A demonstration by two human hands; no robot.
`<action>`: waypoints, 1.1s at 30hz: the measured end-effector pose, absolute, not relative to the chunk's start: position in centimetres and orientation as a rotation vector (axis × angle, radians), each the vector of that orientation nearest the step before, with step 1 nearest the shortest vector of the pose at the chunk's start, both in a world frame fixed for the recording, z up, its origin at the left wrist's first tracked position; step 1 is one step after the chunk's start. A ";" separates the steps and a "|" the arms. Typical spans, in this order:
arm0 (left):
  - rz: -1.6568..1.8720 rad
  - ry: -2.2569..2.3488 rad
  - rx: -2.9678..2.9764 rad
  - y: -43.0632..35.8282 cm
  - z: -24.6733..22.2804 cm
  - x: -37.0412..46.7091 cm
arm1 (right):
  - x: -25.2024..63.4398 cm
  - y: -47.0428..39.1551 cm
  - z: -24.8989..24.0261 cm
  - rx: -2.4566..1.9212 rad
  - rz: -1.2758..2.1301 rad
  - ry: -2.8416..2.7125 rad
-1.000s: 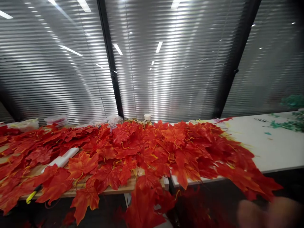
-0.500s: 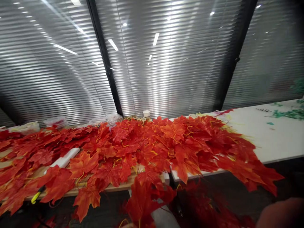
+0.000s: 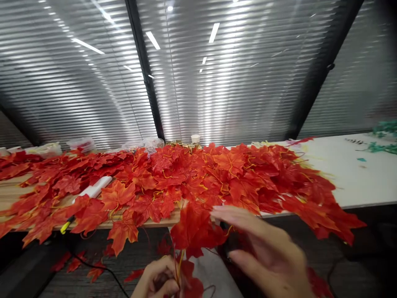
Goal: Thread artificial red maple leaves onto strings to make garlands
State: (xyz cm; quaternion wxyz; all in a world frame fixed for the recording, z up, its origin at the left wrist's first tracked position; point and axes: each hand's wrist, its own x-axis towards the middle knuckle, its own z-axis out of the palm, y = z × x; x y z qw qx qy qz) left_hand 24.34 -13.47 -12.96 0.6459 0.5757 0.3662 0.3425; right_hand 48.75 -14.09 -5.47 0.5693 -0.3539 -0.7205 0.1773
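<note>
Low in the middle of the head view, my left hand (image 3: 161, 279) pinches the yellowish stems of a bunch of artificial red maple leaves (image 3: 195, 231). The leaves stand up above the fingers. To their right is my right hand (image 3: 266, 252), blurred, its thumb and fingers spread apart around no object I can see. Beyond both hands, a thick heap of artificial red maple leaves (image 3: 229, 161) with thin yellow stems covers the tables, some hanging over the front edge.
A white bar-shaped object (image 3: 94, 188) and a yellow-tipped tool (image 3: 65, 227) lie among leaves on the left. Plastic bags (image 3: 151, 142) and a paper cup (image 3: 195, 139) stand behind. Green foliage (image 3: 383, 147) is on the white table (image 3: 356, 178). A black cable (image 3: 102, 267) hangs below.
My left hand has risen into view with the leaf bunch. My right hand has come in from the lower right corner towards the bunch. The camera view has shifted slightly.
</note>
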 end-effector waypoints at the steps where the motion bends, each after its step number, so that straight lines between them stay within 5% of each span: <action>1: 0.781 0.784 1.286 -13.3 -12.9 24.5 | 48.2 -13.6 -5.8 -0.821 0.474 -1.789; 7: 0.741 0.446 1.027 -11.7 -13.5 25.8 | 46.3 -12.1 -10.9 -1.055 0.761 -1.957; 14: 0.715 -0.074 0.829 -11.3 -15.0 26.2 | 45.7 -12.5 -16.4 -1.066 1.045 -1.544; 24: 0.508 0.881 1.236 -15.1 -10.9 25.9 | 45.1 -14.5 -14.1 -0.625 1.649 -1.159; 33: 0.627 1.265 1.847 -17.7 -12.2 24.8 | 44.8 -17.1 -17.8 -1.056 1.618 -0.966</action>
